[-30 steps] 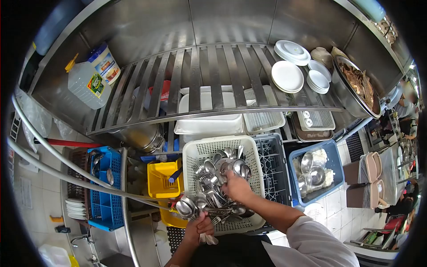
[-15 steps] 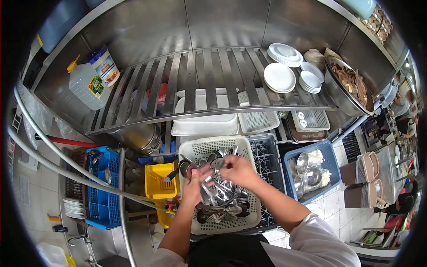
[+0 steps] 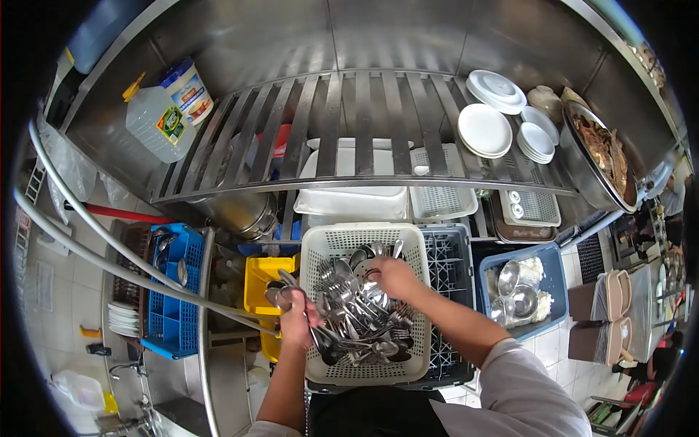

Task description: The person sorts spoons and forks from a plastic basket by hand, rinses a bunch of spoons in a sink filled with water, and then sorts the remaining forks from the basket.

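A cream perforated basket (image 3: 416,255) holds a heap of metal spoons and forks (image 3: 357,306). My left hand (image 3: 296,320) is closed around several spoons (image 3: 280,291) at the basket's left edge, their bowls pointing up and left. Inside the basket, near the top of the heap, my right hand (image 3: 395,278) has its fingers pressed together on cutlery; exactly which piece is hidden under the fingers.
Beside the basket are a dark rack (image 3: 448,255), a blue-grey tub (image 3: 557,291) with metal bowls, and a yellow container (image 3: 255,284). A blue divided basket (image 3: 175,320) stands left. Plates (image 3: 486,130) rest on the slatted shelf (image 3: 328,182) above.
My left hand has moved from over the heap to the basket's left edge, with spoons in it. My right hand stays over the upper part of the heap. The camera view has shifted slightly.
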`<state>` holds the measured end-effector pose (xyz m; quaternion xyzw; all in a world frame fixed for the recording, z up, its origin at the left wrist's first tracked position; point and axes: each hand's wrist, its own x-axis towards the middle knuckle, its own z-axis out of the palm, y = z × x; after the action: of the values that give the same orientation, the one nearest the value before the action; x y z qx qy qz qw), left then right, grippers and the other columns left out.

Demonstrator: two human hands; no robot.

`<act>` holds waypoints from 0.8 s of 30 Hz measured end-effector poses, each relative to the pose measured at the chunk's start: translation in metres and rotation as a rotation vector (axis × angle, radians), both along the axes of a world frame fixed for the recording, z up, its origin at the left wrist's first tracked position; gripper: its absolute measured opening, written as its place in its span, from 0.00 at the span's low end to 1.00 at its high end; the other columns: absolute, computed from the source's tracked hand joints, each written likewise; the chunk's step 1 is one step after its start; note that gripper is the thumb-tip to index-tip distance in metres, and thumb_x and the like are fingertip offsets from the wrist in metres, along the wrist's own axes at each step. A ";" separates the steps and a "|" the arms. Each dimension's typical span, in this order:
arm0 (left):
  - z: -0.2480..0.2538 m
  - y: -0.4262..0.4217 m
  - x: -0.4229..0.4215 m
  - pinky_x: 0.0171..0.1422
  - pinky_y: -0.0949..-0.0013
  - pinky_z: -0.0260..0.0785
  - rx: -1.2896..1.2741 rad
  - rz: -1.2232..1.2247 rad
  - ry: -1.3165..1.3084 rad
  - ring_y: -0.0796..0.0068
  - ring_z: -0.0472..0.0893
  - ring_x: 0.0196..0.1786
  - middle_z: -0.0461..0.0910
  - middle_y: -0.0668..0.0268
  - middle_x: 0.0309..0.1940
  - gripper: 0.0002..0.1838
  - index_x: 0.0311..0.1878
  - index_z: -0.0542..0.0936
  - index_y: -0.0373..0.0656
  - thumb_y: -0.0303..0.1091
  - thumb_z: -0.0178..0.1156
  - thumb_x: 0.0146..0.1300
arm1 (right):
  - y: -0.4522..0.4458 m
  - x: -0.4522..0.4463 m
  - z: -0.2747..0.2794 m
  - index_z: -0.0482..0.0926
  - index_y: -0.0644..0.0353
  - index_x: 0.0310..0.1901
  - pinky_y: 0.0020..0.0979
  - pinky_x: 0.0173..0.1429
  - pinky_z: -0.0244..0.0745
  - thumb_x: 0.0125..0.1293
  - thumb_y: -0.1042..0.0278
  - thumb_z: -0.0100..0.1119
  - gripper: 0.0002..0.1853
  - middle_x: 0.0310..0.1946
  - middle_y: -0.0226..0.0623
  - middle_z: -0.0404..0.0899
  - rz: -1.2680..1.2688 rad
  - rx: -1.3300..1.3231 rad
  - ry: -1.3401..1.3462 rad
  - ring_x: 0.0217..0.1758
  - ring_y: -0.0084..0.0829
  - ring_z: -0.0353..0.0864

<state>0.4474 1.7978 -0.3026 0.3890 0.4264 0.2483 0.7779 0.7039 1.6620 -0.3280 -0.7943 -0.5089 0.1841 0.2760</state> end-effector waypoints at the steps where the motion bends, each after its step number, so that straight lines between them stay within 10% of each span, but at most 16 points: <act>1: 0.005 0.010 0.003 0.32 0.67 0.78 0.092 -0.006 -0.035 0.74 0.77 0.23 0.75 0.67 0.24 0.27 0.38 0.77 0.44 0.62 0.60 0.74 | -0.004 0.005 0.024 0.83 0.59 0.46 0.49 0.53 0.81 0.65 0.67 0.69 0.11 0.42 0.50 0.85 0.021 0.017 0.017 0.48 0.53 0.85; 4: 0.023 0.018 0.032 0.44 0.64 0.84 0.059 0.035 -0.001 0.69 0.85 0.33 0.82 0.63 0.32 0.28 0.43 0.79 0.41 0.63 0.59 0.74 | 0.000 0.010 0.095 0.83 0.58 0.42 0.48 0.47 0.82 0.65 0.67 0.70 0.08 0.40 0.47 0.85 0.102 0.126 -0.022 0.43 0.53 0.86; 5: 0.017 0.023 0.036 0.57 0.55 0.81 0.058 -0.148 -0.153 0.62 0.85 0.51 0.83 0.58 0.49 0.31 0.59 0.75 0.39 0.62 0.55 0.77 | 0.007 0.005 0.118 0.83 0.57 0.42 0.47 0.47 0.82 0.66 0.66 0.70 0.07 0.39 0.46 0.85 0.200 0.203 -0.077 0.41 0.52 0.86; 8: -0.028 0.021 0.058 0.61 0.52 0.80 0.095 -0.361 -0.398 0.63 0.84 0.54 0.82 0.59 0.53 0.35 0.66 0.72 0.39 0.61 0.61 0.73 | 0.039 -0.004 0.138 0.84 0.58 0.43 0.45 0.48 0.83 0.66 0.65 0.71 0.09 0.37 0.43 0.85 0.312 0.293 -0.063 0.40 0.50 0.86; 10: 0.005 -0.002 0.082 0.56 0.57 0.81 0.139 -0.333 -0.341 0.69 0.82 0.44 0.81 0.65 0.47 0.24 0.61 0.74 0.43 0.41 0.71 0.69 | 0.055 -0.004 0.131 0.85 0.59 0.44 0.44 0.49 0.83 0.66 0.64 0.72 0.10 0.36 0.42 0.85 0.330 0.305 0.007 0.40 0.48 0.87; 12: 0.009 -0.010 0.081 0.52 0.59 0.80 -0.027 -0.205 -0.247 0.75 0.78 0.36 0.79 0.70 0.37 0.15 0.54 0.77 0.45 0.35 0.70 0.69 | 0.073 0.005 0.090 0.85 0.61 0.45 0.42 0.52 0.84 0.62 0.62 0.75 0.15 0.36 0.40 0.85 0.142 0.370 0.829 0.42 0.44 0.87; 14: 0.003 -0.011 0.067 0.37 0.66 0.70 -0.078 -0.087 -0.196 0.81 0.66 0.24 0.66 0.76 0.20 0.13 0.41 0.78 0.45 0.43 0.68 0.73 | 0.077 0.013 0.041 0.86 0.62 0.47 0.44 0.51 0.83 0.62 0.63 0.72 0.16 0.36 0.40 0.85 0.086 0.389 0.604 0.44 0.43 0.88; 16: -0.012 -0.002 0.034 0.36 0.66 0.68 -0.241 -0.063 -0.291 0.81 0.62 0.21 0.61 0.77 0.18 0.19 0.36 0.77 0.47 0.52 0.63 0.76 | 0.066 0.011 -0.004 0.85 0.63 0.49 0.43 0.54 0.83 0.64 0.67 0.66 0.14 0.40 0.44 0.86 0.028 0.011 -0.435 0.48 0.44 0.87; 24: 0.004 0.032 0.004 0.45 0.62 0.78 -0.133 0.056 -0.135 0.72 0.82 0.32 0.82 0.65 0.31 0.20 0.43 0.81 0.41 0.52 0.60 0.78 | 0.060 0.024 0.039 0.81 0.61 0.46 0.47 0.59 0.81 0.64 0.71 0.59 0.10 0.45 0.51 0.83 0.189 -0.265 -0.144 0.54 0.51 0.84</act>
<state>0.4518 1.8300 -0.2981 0.3067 0.3991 0.2665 0.8219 0.7279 1.7222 -0.2892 -0.7834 -0.5711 0.2175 0.1130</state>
